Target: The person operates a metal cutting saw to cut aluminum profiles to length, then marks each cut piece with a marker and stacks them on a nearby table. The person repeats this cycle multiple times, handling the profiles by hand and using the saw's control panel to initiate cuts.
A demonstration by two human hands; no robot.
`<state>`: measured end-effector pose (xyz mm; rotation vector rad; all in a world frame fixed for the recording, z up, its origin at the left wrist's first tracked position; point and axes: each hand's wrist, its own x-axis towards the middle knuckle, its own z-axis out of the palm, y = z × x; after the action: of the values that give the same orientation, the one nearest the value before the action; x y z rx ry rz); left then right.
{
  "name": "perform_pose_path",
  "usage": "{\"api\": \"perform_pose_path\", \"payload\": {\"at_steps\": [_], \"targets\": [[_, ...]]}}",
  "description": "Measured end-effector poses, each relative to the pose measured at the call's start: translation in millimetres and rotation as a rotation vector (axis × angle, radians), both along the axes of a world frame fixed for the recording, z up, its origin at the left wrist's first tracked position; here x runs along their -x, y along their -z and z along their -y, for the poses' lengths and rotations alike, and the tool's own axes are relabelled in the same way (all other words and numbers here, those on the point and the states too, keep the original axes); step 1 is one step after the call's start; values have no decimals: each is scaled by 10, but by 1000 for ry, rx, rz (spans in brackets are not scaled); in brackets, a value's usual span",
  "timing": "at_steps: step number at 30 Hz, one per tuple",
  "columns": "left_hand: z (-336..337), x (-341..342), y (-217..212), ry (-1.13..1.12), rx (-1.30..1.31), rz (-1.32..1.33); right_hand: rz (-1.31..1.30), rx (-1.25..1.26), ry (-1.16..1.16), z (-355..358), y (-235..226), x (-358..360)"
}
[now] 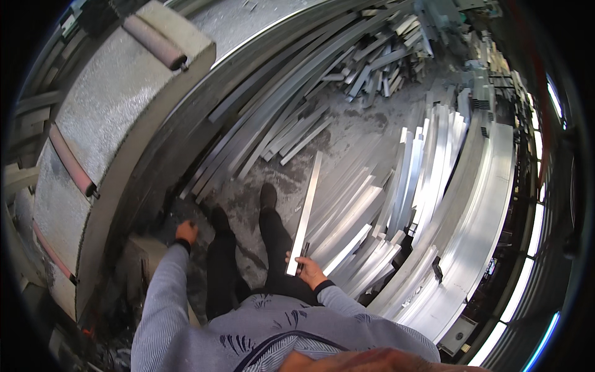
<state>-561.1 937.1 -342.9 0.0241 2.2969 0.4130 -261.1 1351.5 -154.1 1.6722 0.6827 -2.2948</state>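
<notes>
My right hand grips one end of a long, pale metal bar. The bar points away from me, above the floor and to the right of my legs. A thin dark object shows beside the bar at my fingers; its kind is unclear. My left hand hangs low by my left leg with its fingers curled. A small dark spot shows at its fingertips, and I cannot make out whether it holds anything.
Cut metal bars lie stacked right of my legs, beside long wide profiles. More long bars line the left side. Offcuts are heaped far ahead. A raised bench with rollers stands at left. My feet are on the stained floor.
</notes>
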Motion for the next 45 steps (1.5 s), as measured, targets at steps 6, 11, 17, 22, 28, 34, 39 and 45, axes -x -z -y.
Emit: {"api": "perform_pose_path", "payload": {"at_steps": [6, 11, 17, 22, 28, 34, 39, 45], "targets": [[-591, 799, 570, -193, -84, -98, -1, 128, -95, -355, 234, 194], [-1379, 1756, 1151, -411, -227, -165, -14, 159, -32, -523, 446, 319], [-2335, 2858, 1496, -705, -341, 127, -29, 163, -23, -638, 678, 381], [-2687, 3235, 1995, -902, -654, 179, -35, 190, 60, -926, 724, 353], [-2649, 3628, 2842, -1113, -1046, 404, -54, 204, 98, -1147, 767, 462], [-2497, 3722, 3584, -848, -603, 204, -86, 270, 76, -1247, 704, 628], [-2685, 3200, 2811, -796, -646, 144, -66, 302, 55, -1246, 698, 685], [-2692, 2655, 1484, -821, -640, 193, -66, 359, 48, -1197, 759, 692]]}}
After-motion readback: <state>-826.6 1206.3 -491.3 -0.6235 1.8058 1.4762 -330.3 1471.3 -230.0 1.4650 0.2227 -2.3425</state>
